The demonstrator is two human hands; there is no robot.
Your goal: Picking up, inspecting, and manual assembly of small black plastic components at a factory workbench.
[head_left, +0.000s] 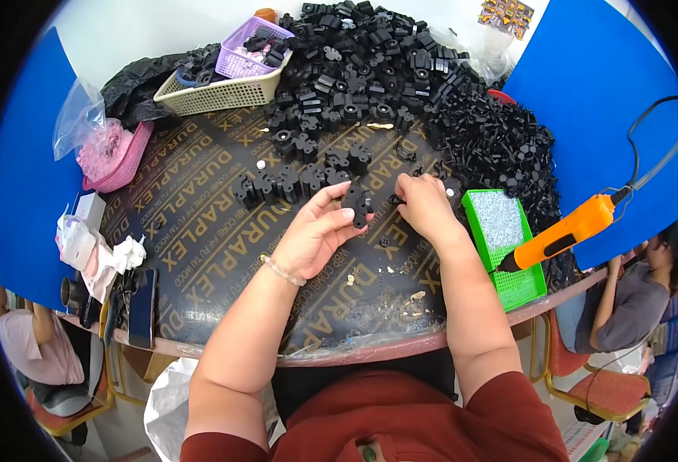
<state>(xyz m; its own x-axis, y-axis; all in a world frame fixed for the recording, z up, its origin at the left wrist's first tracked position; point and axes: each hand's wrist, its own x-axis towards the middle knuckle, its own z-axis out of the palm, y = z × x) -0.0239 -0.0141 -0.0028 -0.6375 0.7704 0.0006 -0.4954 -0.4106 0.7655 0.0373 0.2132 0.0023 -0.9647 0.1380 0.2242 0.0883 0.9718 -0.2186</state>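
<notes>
nearest, the left hand [316, 231] pinches a lobed black plastic fitting [357, 205] over the dark surface [223, 262]. right of the fitting, the right hand [424, 204] curls around something too hidden to identify. beyond the fitting lies a heap of black parts [377, 69], details indistinct.

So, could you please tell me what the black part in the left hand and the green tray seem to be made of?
The black part held in the left hand looks like moulded plastic: matt, uniform black, with crisp stepped edges. The green tray also appears plastic, judging by its bright even colour and fine grid; the grey patch inside cannot be identified.
</notes>
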